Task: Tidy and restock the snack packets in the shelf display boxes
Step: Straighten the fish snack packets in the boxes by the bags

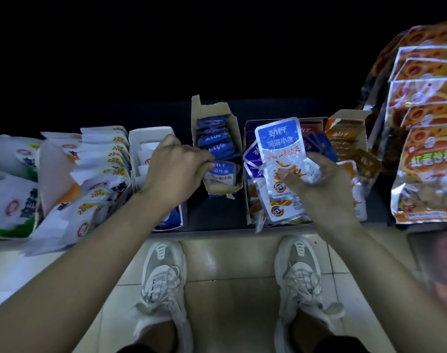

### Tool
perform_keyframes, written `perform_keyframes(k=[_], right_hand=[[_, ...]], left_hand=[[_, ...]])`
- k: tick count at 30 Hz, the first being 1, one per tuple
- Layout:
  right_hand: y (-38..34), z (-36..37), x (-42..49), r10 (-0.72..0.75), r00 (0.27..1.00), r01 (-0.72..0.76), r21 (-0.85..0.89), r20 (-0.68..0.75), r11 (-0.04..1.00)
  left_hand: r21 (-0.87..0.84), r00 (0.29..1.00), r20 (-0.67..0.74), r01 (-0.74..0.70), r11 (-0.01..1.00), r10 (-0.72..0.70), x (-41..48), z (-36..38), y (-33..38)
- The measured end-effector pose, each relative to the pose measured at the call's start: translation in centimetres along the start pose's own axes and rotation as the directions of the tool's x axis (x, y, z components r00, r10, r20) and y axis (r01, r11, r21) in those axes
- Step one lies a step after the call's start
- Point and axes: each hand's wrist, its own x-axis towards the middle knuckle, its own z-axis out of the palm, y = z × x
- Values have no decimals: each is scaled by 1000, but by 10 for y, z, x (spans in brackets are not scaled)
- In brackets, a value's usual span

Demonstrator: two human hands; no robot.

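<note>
Shelf [217, 220] is carrying open boxes of packets. Right hand [326, 184] is gripping a fan of blue packets [278, 149] over the right box [249, 174]. Left hand [176, 171] fingers [207, 159] are pinching a packet [221, 174] in the middle box [239, 149].

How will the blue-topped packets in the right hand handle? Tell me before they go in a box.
The packets probably flex: the foil creases under the right hand. Likely slippery, since the film is glossy with glare. They fan out unevenly in the grip, so one might slide loose on the way to the box.
</note>
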Motion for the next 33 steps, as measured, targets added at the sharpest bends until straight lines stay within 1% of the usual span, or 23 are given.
perform_keyframes(k=[3,4,7,9,10,12,14,15,17,19,20,23,25,26,27,28,29,30,31,32,33], right_hand=[[3,0,0,23,1000,-23,3,-14,1000],[4,0,0,28,999,-28,3,-19,1000],[6,0,-1,35,999,-35,20,-20,999],[7,0,-2,37,999,-37,33,-14,999],[7,0,-2,41,999,-40,38,-11,998],[9,0,-2,53,999,-52,41,-9,998],[11,-1,-2,64,998,-63,45,-6,997],[11,-1,-2,65,998,-65,47,-4,997],[11,-2,-2,60,998,-60,53,0,997],[9,-1,-2,49,999,-49,62,-3,997],[8,-1,-2,42,999,-42,60,-8,997],[7,0,-2,36,999,-35,48,-20,998],[7,1,-2,34,999,-33,35,-25,999],[7,1,-2,34,999,-33,27,-30,999],[6,1,-2,35,999,-34,24,-37,999],[6,2,-1,35,998,-34,23,-44,999],[6,2,0,33,998,-32,19,-49,999],[5,3,1,27,998,-26,12,-48,1000],[3,4,1,16,999,-16,6,-44,1000],[2,6,1,4,999,-4,4,-35,1000],[0,6,1,-6,1000,6,4,-22,1000]], left_hand=[[-54,1000,8,25,998,-24,0,0,1],[-75,999,33,3,997,0,-2,-1,0],[-87,983,169,-62,994,77,-5,-6,1],[-93,984,167,-41,995,56,0,-9,0],[-72,988,144,-46,996,56,4,-10,-2],[38,989,128,-83,996,78,13,-8,-7],[139,983,180,-69,988,43,22,-6,-11],[167,983,185,-45,985,14,27,-6,-13],[170,995,99,-10,985,-7,35,-5,-16],[126,1000,-27,19,992,-15,43,-3,-24],[100,997,-61,46,994,-40,46,-3,-28],[75,990,-87,117,990,-110,52,-1,-35],[60,989,-85,124,990,-119,53,-2,-32],[15,990,-83,113,993,-112,52,-3,-29],[-82,991,-77,107,991,-113,51,-6,-22],[-222,990,-55,114,969,-129,49,-10,-13],[-372,989,-4,137,918,-150,48,-13,-3],[-504,984,73,176,846,-161,47,-17,8],[-590,976,155,218,777,-156,48,-21,19],[-640,966,217,249,727,-139,50,-23,27],[-682,960,251,266,681,-124,53,-24,33]])
